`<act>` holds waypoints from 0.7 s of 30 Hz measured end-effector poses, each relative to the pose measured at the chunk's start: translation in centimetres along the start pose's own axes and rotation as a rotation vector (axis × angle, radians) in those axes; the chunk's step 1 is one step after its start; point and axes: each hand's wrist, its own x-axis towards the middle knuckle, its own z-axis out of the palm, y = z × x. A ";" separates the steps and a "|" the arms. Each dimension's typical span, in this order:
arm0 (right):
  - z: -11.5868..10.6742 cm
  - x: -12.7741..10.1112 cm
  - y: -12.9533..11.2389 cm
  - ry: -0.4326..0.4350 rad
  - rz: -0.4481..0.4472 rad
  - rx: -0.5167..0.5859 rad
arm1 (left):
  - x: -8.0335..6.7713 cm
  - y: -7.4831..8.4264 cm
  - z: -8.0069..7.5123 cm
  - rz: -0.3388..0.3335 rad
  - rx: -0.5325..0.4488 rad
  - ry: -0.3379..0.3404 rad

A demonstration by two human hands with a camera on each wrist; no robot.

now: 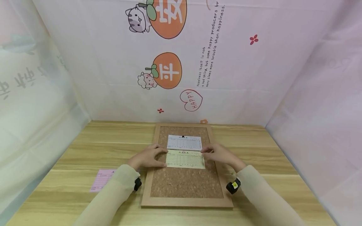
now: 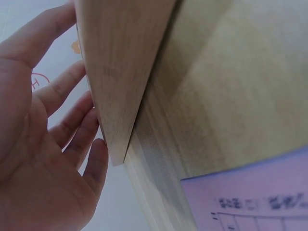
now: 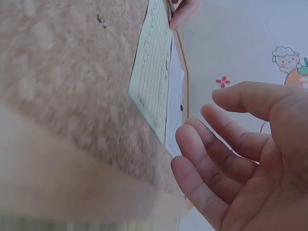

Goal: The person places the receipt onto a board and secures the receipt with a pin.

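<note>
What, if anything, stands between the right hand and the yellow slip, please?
Nothing visible does: the right hand is at the right edge of the yellow slip. The white slip lies just beyond it on the board, not between them. The left hand is at the opposite edge.

There are three slips (image 1: 185, 160), two hands (image 1: 147, 158), two cameras (image 1: 233, 186), one corkboard (image 1: 186, 184) and seemingly one pin (image 1: 183, 136).

white backdrop (image 1: 240, 78) — red heart (image 1: 191, 100) printed — behind wooden table (image 1: 254, 147)
</note>
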 end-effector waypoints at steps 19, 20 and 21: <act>-1.3 -3.9 3.0 0.066 -0.017 -0.056 | 0.1 -0.2 0.1 -0.008 -0.013 -0.003; -1.3 -4.0 3.3 0.062 -0.024 -0.051 | 0.1 -0.1 0.1 -0.009 -0.015 -0.003; -1.3 -4.1 3.5 0.059 -0.031 -0.044 | 0.1 -0.1 0.1 -0.009 -0.017 -0.002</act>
